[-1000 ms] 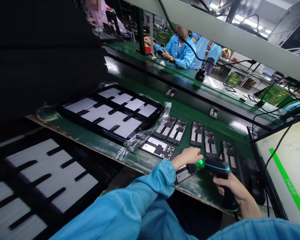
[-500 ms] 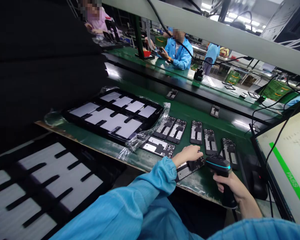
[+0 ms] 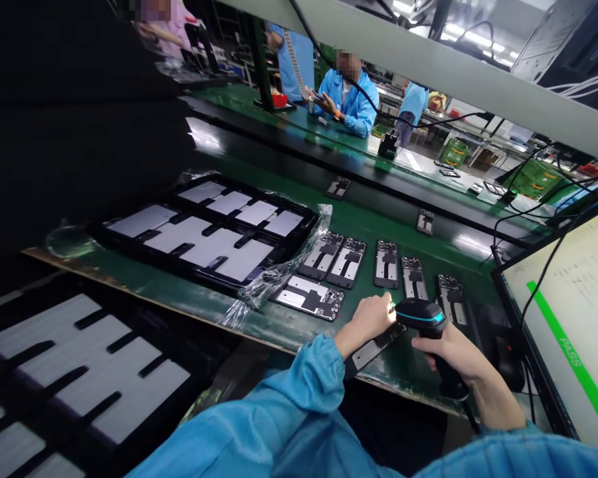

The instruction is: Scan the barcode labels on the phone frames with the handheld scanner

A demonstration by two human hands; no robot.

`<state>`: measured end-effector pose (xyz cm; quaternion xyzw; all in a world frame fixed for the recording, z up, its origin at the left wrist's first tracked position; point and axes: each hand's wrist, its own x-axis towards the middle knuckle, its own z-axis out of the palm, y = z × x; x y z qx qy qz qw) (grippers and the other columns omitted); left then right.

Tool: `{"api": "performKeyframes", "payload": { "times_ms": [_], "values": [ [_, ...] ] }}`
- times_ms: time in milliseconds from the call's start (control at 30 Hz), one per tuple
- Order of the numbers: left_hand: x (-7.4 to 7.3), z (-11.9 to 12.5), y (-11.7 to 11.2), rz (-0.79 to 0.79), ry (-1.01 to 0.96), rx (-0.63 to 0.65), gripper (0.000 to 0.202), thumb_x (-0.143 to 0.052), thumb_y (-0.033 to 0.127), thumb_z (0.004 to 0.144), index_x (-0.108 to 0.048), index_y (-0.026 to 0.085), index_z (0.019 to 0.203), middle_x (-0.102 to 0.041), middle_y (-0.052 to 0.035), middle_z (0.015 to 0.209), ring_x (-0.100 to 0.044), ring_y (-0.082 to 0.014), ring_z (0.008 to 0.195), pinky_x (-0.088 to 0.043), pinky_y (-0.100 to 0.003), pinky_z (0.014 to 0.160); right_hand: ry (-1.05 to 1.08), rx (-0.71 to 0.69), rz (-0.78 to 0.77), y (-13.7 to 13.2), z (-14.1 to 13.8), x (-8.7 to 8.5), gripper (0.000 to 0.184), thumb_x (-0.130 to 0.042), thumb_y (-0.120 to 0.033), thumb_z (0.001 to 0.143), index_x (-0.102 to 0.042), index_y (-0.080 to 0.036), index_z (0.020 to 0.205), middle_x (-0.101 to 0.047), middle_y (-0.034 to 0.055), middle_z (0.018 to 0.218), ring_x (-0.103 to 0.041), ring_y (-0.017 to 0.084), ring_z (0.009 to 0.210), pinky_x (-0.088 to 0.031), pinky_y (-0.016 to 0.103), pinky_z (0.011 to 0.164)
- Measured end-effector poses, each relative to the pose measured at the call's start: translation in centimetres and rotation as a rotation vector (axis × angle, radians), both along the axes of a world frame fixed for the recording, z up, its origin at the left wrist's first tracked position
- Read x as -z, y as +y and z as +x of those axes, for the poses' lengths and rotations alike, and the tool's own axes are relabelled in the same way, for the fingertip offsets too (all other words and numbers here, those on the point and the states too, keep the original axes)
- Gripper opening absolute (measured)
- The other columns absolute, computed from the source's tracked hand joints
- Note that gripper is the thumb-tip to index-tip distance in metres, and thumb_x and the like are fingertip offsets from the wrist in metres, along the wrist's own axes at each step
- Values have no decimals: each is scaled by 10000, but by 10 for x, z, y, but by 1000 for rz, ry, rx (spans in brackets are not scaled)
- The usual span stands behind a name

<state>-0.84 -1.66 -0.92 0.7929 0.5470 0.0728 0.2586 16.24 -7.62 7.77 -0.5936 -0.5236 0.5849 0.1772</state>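
My right hand (image 3: 446,345) is wrapped round the handle of a black barcode scanner (image 3: 421,313) with a lit blue stripe. Its head points left at my left hand (image 3: 371,317), where a bright spot falls on the fingertips. My left hand is closed on a phone mid-frame (image 3: 376,350) at the bench's front edge. That frame is tilted, its upper part largely hidden by the hand. More phone frames lie beyond: one sideways (image 3: 309,297) to the left, a pair (image 3: 347,263) behind it, and several upright ones, including one (image 3: 386,263) in the middle.
A black tray (image 3: 209,229) with pale plates and clear plastic film stands left on the green bench (image 3: 279,332). Another tray (image 3: 94,372) sits lower left. To the right, a monitor (image 3: 568,332) shows a green PASS bar. Co-workers sit and stand across the bench.
My left hand has tilted the phone frame up from the bench. The scanner has moved left, closer to that hand, and a bright spot now shows on its fingertips. The view has shifted slightly.
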Motion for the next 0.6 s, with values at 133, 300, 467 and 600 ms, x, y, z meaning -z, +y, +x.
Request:
{"api": "performKeyframes", "payload": {
  "times_ms": [133,300,467,600],
  "values": [
    [-1,-2,2,-11,-27,-1,194,-466,286,865,-539,184,1013,-727,-147,954,-700,-318,917,-494,-373,745,-21,-17,-12,0,-3,-1,222,-676,-276,759,-517,-179,639,-509,-49,445,-458,109,431,-401,258,482],
    [0,-2,1,-34,-58,-7,195,-473,273,865,-531,177,1024,-723,-160,966,-693,-332,946,-498,-396,784,-28,21,-26,-4,-5,-1,215,-689,-278,753,-509,-186,682,-505,-62,445,-461,112,429,-402,259,475],
    [-2,0,2,-70,-113,-28,233,-433,307,902,-535,162,1054,-712,-182,998,-675,-359,997,-489,-437,832,-42,22,-26,2,-11,-12,161,-674,-251,758,-544,-173,703,-502,-66,431,-452,99,420,-398,244,468],
    [-3,-27,7,-184,-301,74,507,-494,442,903,-412,170,1322,-704,-134,1089,-669,-302,1036,-503,-389,861,-19,162,0,-2,-2,-6,192,-716,-298,768,-603,-150,721,-639,4,592,-596,145,540,-509,278,551]
  ]
}}
